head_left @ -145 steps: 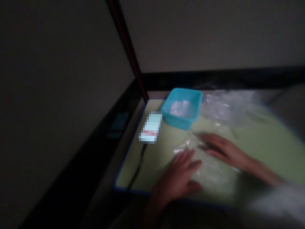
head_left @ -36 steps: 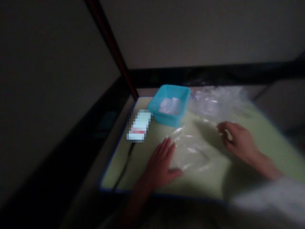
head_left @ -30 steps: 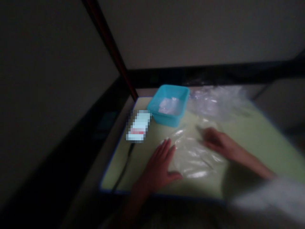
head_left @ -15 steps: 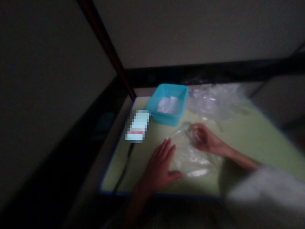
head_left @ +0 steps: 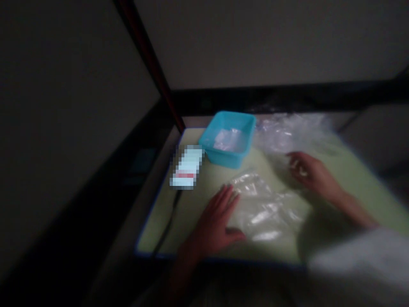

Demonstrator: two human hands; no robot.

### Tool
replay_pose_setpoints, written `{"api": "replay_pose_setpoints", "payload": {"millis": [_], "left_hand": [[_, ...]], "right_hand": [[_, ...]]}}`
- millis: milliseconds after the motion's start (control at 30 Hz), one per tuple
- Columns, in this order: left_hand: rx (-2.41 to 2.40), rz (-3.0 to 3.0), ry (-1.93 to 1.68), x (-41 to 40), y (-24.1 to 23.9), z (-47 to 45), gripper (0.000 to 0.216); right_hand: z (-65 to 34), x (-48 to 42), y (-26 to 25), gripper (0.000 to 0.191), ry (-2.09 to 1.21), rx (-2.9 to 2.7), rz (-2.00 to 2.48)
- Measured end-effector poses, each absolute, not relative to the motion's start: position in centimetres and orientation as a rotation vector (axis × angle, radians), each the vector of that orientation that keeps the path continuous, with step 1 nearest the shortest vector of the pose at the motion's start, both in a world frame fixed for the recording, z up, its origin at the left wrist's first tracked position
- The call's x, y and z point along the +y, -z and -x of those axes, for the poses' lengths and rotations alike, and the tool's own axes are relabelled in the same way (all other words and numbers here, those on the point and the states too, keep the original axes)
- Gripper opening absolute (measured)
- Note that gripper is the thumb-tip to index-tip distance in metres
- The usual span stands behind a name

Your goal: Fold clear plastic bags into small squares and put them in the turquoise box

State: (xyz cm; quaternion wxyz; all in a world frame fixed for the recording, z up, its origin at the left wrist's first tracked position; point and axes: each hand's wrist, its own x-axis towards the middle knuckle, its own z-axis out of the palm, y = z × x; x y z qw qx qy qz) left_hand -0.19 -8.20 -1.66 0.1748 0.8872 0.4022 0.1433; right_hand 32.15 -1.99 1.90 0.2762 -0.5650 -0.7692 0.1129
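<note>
A: A clear plastic sheet (head_left: 265,213) lies wrinkled on a green counter (head_left: 191,224), in front of a turquoise tub (head_left: 225,159) — how far along is it?

B: Partway, by the look of it: the sheet is spread out, but creases run across it. Pale material (head_left: 228,140) sits in the tub. Left over, as judged here: those creases, and perhaps the crumpled heap of plastic (head_left: 287,133) beside the tub.

A: And the hands?

B: The left hand (head_left: 215,219) lies open at the sheet's left edge. The right hand (head_left: 315,172) is curled near the heap — too blurred to tell whether it pinches anything.

A: What has changed?

B: Half a second earlier, the right hand appeared to lift the sheet's far edge; now it is farther right, and the sheet lies flatter. The left hand has stayed put.
</note>
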Motion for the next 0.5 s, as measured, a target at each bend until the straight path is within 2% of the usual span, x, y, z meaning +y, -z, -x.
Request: {"api": "replay_pose_setpoints", "payload": {"millis": [100,200,433,500], "left_hand": [[1.302,-2.4,-0.6,-7.8,1.8,0.6,0.07],[1.61,-2.243,-0.729,-6.7,2.2,1.0,0.045],[1.757,-2.086,-0.637,-5.3,1.6,0.2,0.009],[1.728,-2.052,-0.628,-5.3,1.1,0.0,0.012]], "right_hand": [[-29.3,-2.7,-2.1,0.023,-0.466,-2.124,1.369],[-27.5,-3.0,-1.3,0.03,-0.698,-2.131,1.291],[-27.0,-2.5,0.9,0.032,-1.034,-2.038,1.222],[-27.2,-2.3,1.0,0.024,-1.064,-2.062,1.206]]}}
